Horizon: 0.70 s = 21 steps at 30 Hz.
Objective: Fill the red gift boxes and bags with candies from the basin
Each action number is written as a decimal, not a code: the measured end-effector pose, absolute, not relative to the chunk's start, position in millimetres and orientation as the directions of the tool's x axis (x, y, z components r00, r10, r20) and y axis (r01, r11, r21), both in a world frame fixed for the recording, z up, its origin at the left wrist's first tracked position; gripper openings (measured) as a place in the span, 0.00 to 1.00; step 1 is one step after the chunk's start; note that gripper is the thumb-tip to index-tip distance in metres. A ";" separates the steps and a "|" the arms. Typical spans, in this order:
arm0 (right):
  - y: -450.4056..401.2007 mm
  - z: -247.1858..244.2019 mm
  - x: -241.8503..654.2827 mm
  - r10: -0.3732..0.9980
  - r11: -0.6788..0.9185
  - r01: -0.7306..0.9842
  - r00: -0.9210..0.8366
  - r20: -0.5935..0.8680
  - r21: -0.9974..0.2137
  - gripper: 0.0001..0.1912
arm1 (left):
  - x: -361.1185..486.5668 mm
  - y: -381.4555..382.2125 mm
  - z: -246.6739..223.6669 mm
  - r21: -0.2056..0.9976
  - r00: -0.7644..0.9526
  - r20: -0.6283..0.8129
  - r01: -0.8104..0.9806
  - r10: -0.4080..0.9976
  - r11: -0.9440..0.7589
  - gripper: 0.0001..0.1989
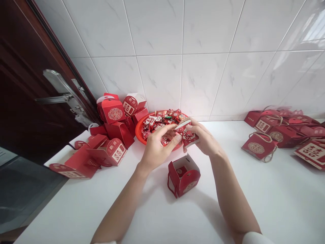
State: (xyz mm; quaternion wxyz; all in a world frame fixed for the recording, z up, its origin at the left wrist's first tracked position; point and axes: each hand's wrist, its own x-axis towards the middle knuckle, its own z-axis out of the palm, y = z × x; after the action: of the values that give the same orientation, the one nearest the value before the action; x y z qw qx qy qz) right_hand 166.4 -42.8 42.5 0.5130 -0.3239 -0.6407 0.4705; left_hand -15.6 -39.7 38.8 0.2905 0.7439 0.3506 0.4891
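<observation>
A small red packet (187, 133) with white lettering is held up in front of the bowl. My right hand (207, 139) grips its right side, thumb on the front. The curled fingers and thumb of my left hand (158, 145) close on its left edge. Behind them, an orange-red bowl (138, 133) holds many red wrapped sweets (154, 122), partly covered by my hands. Just below my hands, a red gift box (186, 183) stands on the white table with its top open and a cord handle at its side. A red piece lies inside it.
Several open red boxes (111, 142) crowd the table's left side, some stacked against the tiled wall (157, 78). At the right lies a pile of closed red boxes (281, 132) with rope handles. A dark door (22, 61) with a metal handle (54, 99) borders the left.
</observation>
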 end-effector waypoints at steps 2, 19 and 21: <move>-43.4 42.8 166.4 0.906 0.228 -0.162 -0.325 0.270 -0.960 0.13 | -14.6 -39.2 37.6 0.794 0.275 0.508 0.219 0.817 -0.567 0.18; -47.0 51.2 175.7 0.832 0.496 0.075 -0.326 0.448 -0.865 0.12 | -17.6 -35.5 34.8 0.794 0.161 0.573 0.133 0.804 -0.593 0.09; -48.0 53.0 179.2 0.824 0.521 0.112 -0.323 0.465 -0.846 0.11 | -21.4 -35.5 37.6 0.802 0.218 0.546 0.142 0.809 -0.580 0.10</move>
State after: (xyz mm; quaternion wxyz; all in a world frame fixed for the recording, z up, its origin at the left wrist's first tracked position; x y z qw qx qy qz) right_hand 179.2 -48.0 53.0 0.4844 -0.3226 -0.7253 0.3678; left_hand -21.4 -35.5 37.6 0.3152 0.7140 0.3330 0.5291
